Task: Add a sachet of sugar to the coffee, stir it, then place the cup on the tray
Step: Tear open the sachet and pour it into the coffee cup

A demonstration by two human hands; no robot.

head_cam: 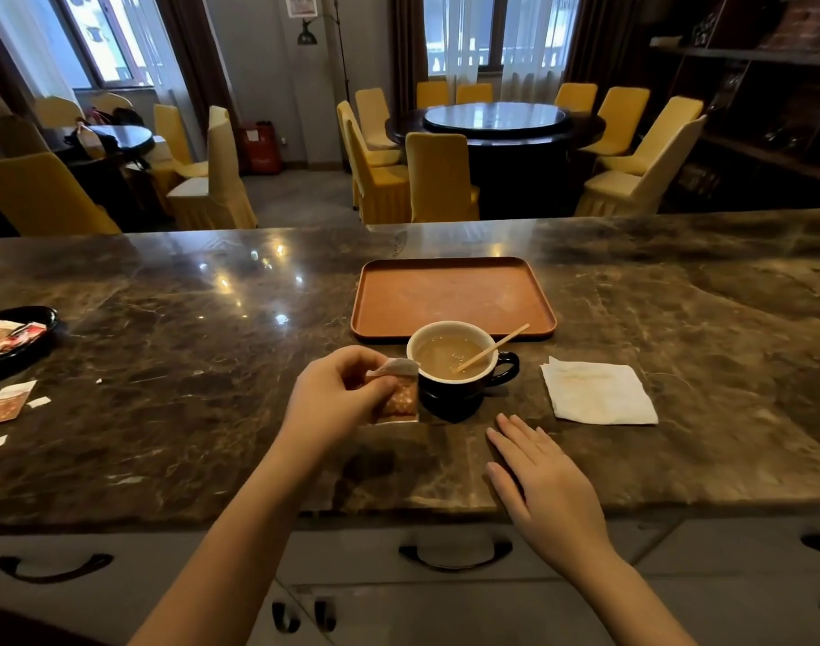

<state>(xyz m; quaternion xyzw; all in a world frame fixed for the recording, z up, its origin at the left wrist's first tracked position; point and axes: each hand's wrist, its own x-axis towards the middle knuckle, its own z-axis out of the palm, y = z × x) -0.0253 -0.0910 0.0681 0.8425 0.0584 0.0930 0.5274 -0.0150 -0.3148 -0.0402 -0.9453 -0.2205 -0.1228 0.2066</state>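
Sachet [399, 389] was brown-patterned, top torn open, pinched in left hand [340, 389] at cup's [450, 366] 9 o'clock; right hand [545, 491] lay flat, empty, at 5 o'clock.

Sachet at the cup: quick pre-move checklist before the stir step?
1. Sachet held in left hand: ok, pinched beside the cup.
2. Sachet torn open: ok, top flap looks torn and points at the rim.
3. Sugar fully poured in: cannot tell, no grains visible.
4. Stirrer in place: ok, it leans in the coffee, upper end over the rim toward the handle.
5. Right hand free to stir: ok, flat and empty on the counter.
6. Tray clear for the cup: ok, nothing on it, just behind the cup.
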